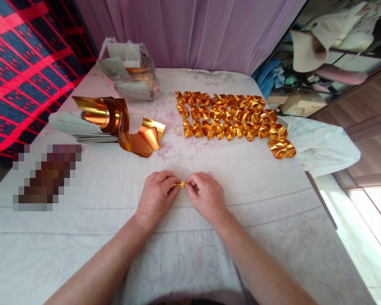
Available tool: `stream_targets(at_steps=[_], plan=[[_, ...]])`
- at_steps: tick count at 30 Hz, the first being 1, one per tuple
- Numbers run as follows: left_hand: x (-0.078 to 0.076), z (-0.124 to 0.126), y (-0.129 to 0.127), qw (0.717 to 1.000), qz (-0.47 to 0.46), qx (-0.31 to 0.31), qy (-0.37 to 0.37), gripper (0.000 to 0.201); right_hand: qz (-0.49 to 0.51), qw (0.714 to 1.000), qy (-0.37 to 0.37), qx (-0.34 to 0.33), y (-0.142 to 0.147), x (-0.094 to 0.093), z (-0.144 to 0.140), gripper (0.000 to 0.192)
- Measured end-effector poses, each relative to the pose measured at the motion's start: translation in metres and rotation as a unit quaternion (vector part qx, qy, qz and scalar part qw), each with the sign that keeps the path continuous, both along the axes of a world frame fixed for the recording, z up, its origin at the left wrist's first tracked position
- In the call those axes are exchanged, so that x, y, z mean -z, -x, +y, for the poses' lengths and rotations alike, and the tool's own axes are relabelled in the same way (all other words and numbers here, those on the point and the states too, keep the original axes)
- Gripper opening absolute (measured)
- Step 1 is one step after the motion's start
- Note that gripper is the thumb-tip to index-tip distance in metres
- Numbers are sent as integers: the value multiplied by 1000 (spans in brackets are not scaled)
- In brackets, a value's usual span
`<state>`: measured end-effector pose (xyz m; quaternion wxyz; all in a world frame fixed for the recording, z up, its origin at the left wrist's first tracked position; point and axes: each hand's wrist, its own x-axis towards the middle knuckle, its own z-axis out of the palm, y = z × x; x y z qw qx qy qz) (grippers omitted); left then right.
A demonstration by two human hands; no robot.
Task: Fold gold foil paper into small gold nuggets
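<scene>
Between my two hands is a small piece of yellow-gold foil paper (182, 184), mostly hidden by fingers. My left hand (158, 195) pinches one end of it with thumb and fingertips. At the other end, my right hand (207, 195) has its thumb and forefinger closed on the paper's edge. Beyond my hands on the right lie rows of folded gold foil pieces (230, 129), shaped like little ingots. A curled stack of gold foil sheets (139, 142) rests ahead on the left.
White papers (79, 127) lie under the foil stack. Behind them stands a clear plastic bag (130, 76) of more sheets. A white patterned bag (327, 144) hangs past the right edge of the cloth-covered table (98, 254). Shelves with a pale hat (311, 42) stand at right.
</scene>
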<state>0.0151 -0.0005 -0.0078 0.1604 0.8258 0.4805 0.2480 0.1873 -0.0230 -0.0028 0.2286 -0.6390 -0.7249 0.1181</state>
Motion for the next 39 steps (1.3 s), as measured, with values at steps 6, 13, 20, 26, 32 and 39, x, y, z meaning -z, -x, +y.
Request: stream_targets(at_steps=[6, 13, 20, 26, 32, 39], plan=[[0, 0, 0, 1000, 1, 1, -4, 12, -32, 999, -19, -8, 2, 1, -2, 11], [-1, 0, 0, 1000, -5, -1, -4, 13, -60, 995, -71, -22, 3, 5, -7, 15], [-1, 0, 0, 1000, -3, 2, -1, 12, -42, 995, -65, -58, 4, 6, -8, 17], [-1, -1, -1, 1000, -5, 0, 0, 12, -56, 996, -44, -46, 7, 4, -6, 15], [-2, 0, 1, 1000, -11, 12, -1, 14, -51, 998, -35, -31, 8, 3, -5, 13], [-1, 1, 2, 1000, -10, 15, 5, 14, -47, 998, -34, -28, 9, 4, -4, 13]])
